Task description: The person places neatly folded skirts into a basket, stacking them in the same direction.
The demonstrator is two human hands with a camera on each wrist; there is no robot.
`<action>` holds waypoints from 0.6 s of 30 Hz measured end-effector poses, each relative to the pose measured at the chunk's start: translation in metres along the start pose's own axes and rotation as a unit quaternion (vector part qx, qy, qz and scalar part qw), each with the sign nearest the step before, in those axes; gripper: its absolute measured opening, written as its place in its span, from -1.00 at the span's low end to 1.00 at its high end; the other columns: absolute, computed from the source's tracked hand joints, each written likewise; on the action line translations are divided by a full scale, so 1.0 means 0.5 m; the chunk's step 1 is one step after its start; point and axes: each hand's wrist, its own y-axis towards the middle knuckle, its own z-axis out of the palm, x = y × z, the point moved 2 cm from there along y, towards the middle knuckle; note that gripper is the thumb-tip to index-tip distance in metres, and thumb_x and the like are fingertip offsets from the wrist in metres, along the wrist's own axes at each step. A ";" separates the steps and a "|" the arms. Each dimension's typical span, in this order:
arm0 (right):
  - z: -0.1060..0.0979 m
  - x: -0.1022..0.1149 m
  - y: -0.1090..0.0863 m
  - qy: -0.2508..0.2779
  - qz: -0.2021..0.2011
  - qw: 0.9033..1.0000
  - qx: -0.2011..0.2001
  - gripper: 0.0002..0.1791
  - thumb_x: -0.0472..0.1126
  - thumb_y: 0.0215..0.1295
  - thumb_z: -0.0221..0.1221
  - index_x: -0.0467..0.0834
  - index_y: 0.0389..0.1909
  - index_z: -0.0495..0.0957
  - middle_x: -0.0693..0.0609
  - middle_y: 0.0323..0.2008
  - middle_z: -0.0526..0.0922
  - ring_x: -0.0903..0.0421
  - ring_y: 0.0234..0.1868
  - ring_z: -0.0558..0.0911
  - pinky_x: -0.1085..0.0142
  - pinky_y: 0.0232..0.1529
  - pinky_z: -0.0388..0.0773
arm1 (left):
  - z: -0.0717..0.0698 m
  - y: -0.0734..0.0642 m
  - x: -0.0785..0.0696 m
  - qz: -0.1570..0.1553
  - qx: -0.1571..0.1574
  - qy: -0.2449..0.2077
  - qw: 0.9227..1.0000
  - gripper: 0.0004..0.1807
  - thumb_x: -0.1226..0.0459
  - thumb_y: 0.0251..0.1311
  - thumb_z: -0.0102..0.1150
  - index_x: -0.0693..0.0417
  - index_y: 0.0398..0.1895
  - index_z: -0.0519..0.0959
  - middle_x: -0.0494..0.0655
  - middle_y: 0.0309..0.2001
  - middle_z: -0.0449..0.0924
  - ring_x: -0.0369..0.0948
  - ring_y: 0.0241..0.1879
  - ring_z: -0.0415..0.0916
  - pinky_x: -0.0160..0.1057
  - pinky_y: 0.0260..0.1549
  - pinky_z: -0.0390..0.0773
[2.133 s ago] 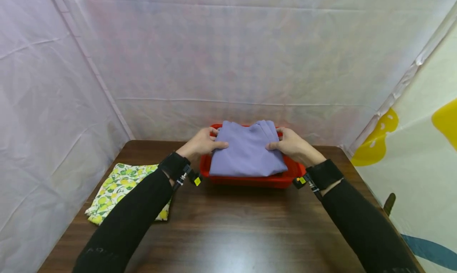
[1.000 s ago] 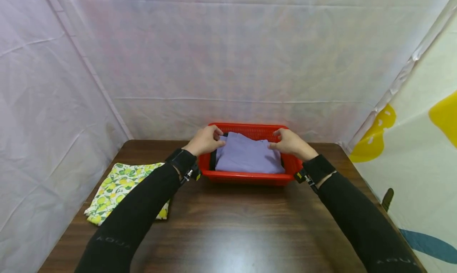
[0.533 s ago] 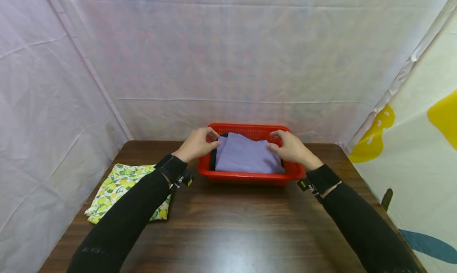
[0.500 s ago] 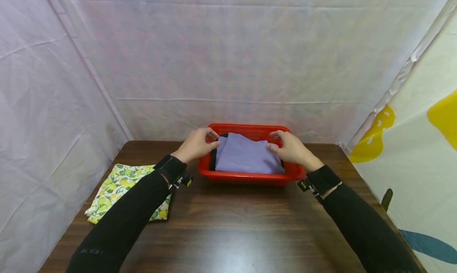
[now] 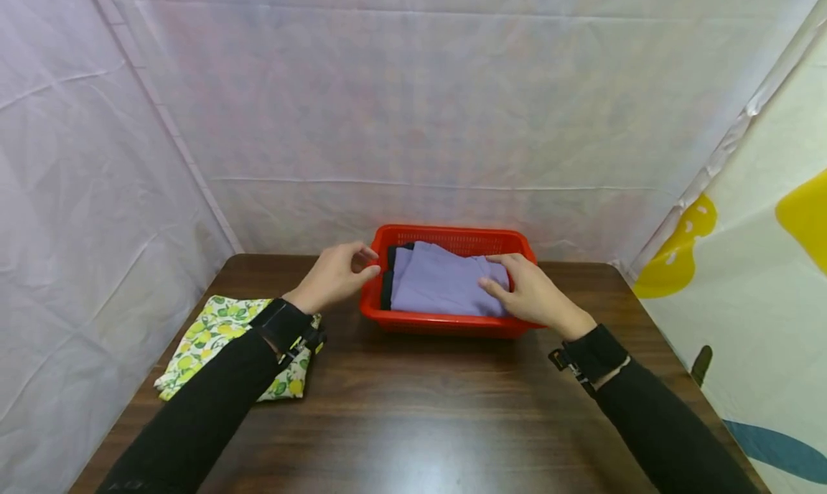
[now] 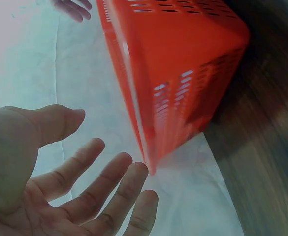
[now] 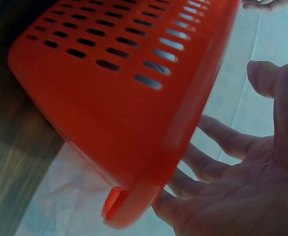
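Folded lavender cloth [image 5: 446,282] lies inside a red plastic basket [image 5: 446,323] at the back of the table, over a dark cloth [image 5: 386,289] that shows at its left edge. My left hand [image 5: 336,275] hovers just left of the basket, fingers relaxed and apart, holding nothing; in the left wrist view the fingertips are near the basket rim [image 6: 134,88]. My right hand [image 5: 533,293] is over the basket's right end with thumb and fingers spread. In the right wrist view its fingers [image 7: 198,164] reach behind the rim; whether they touch it I cannot tell.
A folded cloth with a lemon print [image 5: 213,336] lies on the table's left side, partly under my left forearm. The brown wooden table [image 5: 420,401] stretches in front of the basket. White sheeting [image 5: 413,120] hangs behind and at both sides.
Both hands lowered the lavender cloth into the basket and let it go. Since then my left hand has drawn away leftward past the rim, and my right hand has moved slightly nearer to me.
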 end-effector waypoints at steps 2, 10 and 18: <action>0.003 0.000 -0.008 0.002 0.001 1.000 0.000 -0.25 0.12 0.73 0.34 -0.26 0.67 0.50 -0.34 0.57 0.62 -0.33 0.57 0.58 -0.38 0.65 0.51 | 0.000 -0.009 0.006 0.005 -0.004 0.007 1.000 -0.62 0.14 0.66 0.41 0.18 0.33 0.76 0.15 0.19 0.87 0.10 0.15 0.81 0.16 0.19 0.81; 0.017 0.010 -0.041 0.009 -0.022 1.000 -0.014 -0.26 0.09 0.71 0.37 -0.22 0.69 0.50 -0.30 0.58 0.63 -0.33 0.58 0.59 -0.37 0.65 0.51 | -0.008 -0.059 0.038 0.001 -0.018 0.037 0.999 -0.61 0.13 0.67 0.41 0.17 0.34 0.76 0.21 0.24 0.85 0.16 0.17 0.79 0.22 0.20 0.78; 0.038 0.029 -0.069 0.007 -0.039 0.999 -0.024 -0.27 0.06 0.65 0.43 -0.17 0.66 0.53 -0.23 0.56 0.64 -0.29 0.57 0.61 -0.37 0.65 0.52 | -0.033 -0.111 0.088 -0.018 0.000 0.059 0.998 -0.53 0.06 0.71 0.37 0.15 0.44 0.72 0.30 0.37 0.77 0.25 0.24 0.74 0.31 0.20 0.75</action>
